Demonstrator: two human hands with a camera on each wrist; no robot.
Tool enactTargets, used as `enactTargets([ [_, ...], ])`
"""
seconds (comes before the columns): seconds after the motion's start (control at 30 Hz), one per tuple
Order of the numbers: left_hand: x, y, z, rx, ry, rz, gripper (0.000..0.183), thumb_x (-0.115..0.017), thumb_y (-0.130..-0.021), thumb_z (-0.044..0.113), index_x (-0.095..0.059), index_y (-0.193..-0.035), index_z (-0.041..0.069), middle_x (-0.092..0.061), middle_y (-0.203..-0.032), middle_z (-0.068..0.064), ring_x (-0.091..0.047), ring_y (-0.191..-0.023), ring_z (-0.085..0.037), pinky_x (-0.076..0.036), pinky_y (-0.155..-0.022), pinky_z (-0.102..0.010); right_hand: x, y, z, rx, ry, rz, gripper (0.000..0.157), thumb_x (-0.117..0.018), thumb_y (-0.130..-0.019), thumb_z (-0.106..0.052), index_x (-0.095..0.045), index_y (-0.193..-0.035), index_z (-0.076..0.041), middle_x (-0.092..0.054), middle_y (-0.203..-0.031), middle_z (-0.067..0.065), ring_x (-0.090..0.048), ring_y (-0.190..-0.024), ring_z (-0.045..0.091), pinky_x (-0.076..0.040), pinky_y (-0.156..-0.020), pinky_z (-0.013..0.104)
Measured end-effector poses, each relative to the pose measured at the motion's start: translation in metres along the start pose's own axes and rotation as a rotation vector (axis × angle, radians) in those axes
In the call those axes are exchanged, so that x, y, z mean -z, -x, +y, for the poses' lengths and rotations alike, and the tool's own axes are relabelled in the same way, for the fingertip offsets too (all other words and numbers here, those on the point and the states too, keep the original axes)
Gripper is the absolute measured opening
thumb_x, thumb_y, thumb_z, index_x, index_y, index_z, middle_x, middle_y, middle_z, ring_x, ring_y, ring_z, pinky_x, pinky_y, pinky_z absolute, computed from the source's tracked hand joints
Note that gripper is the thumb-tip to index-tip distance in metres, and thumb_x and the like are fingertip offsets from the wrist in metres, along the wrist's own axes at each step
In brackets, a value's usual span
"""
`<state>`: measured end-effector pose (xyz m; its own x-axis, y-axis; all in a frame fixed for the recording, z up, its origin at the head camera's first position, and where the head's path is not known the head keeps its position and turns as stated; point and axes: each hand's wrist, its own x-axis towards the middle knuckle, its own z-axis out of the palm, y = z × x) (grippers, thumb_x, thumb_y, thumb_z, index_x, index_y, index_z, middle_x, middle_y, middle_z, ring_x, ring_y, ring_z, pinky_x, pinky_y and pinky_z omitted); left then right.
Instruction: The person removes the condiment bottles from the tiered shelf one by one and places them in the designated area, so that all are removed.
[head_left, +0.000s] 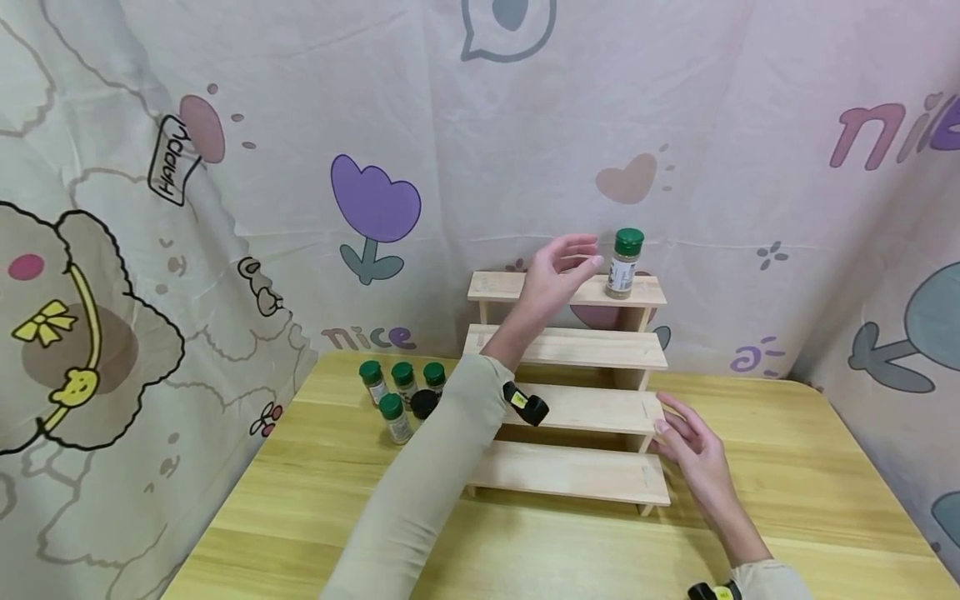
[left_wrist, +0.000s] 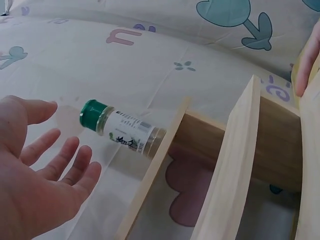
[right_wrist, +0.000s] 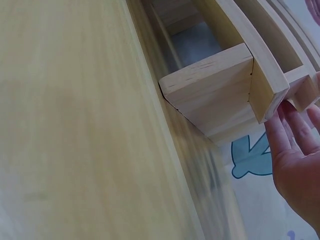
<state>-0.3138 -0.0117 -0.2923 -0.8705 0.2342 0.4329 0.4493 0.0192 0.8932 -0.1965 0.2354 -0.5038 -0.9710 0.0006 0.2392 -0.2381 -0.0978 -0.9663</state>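
A spice jar [head_left: 622, 265] with a green cap and white label stands upright near the right end of the top step of a wooden tiered rack [head_left: 570, 410]. My left hand [head_left: 558, 271] is just left of it, fingers spread and loosely bent. In the left wrist view a gap separates the fingertips from the jar [left_wrist: 127, 129], and the palm holds nothing. Down at the rack's right side, my right hand [head_left: 693, 450] rests its fingertips against the end of the second step from the bottom. The right wrist view has these fairly straight fingers [right_wrist: 295, 131] beside the step ends.
Several more spice jars [head_left: 396, 419] stand on the wooden table [head_left: 277, 492] left of the rack, mostly green-capped, one with a black cap [head_left: 423, 403]. My left forearm partly covers them and the rack's left side. A printed cloth [head_left: 480, 150] hangs behind the table.
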Motion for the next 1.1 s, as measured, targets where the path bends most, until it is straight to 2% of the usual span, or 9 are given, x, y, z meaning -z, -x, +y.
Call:
enactTargets([
  [0.3,-0.018,-0.025,-0.001,0.079,-0.052,-0.028,0.047,-0.072,-0.099,0.023,-0.058,-0.142,0.01,-0.064,-0.136,-0.007,-0.061,-0.122,-0.017,-0.05,-0.099,-0.021,0.001,0.002,0.001,-0.022,0.005,0.008,0.052,-0.06,-0.105,-0.01,-0.043,-0.153,-0.001,-0.067,-0.127,-0.009,-0.068,-0.111,0.01,-0.059,-0.088,0.032],
  [0.57,-0.019,-0.043,-0.011,0.118,0.012,-0.093,0.053,-0.074,-0.097,0.021,-0.056,-0.145,0.007,-0.065,-0.134,-0.005,-0.062,-0.12,-0.014,-0.049,-0.099,-0.019,0.0,0.002,0.004,-0.032,0.024,-0.002,0.052,-0.059,-0.105,-0.012,-0.042,-0.153,-0.002,-0.067,-0.128,-0.009,-0.068,-0.112,0.01,-0.059,-0.089,0.034],
  [0.93,-0.027,-0.053,-0.007,0.148,-0.04,-0.07,0.041,-0.077,-0.095,0.019,-0.066,-0.133,0.008,-0.071,-0.12,-0.003,-0.064,-0.107,-0.01,-0.049,-0.091,-0.017,0.0,-0.001,0.001,-0.026,0.035,-0.005,0.052,-0.059,-0.106,-0.013,-0.043,-0.153,-0.002,-0.067,-0.129,-0.007,-0.068,-0.112,0.01,-0.059,-0.088,0.034],
  [1.1,-0.027,-0.053,-0.006,0.134,-0.024,-0.075,0.039,-0.077,-0.094,0.019,-0.067,-0.13,0.007,-0.071,-0.118,-0.003,-0.065,-0.105,-0.01,-0.05,-0.091,-0.018,0.0,-0.001,-0.002,-0.013,0.025,-0.008,0.051,-0.059,-0.106,-0.012,-0.043,-0.153,0.0,-0.067,-0.128,-0.007,-0.068,-0.112,0.011,-0.059,-0.087,0.032],
])
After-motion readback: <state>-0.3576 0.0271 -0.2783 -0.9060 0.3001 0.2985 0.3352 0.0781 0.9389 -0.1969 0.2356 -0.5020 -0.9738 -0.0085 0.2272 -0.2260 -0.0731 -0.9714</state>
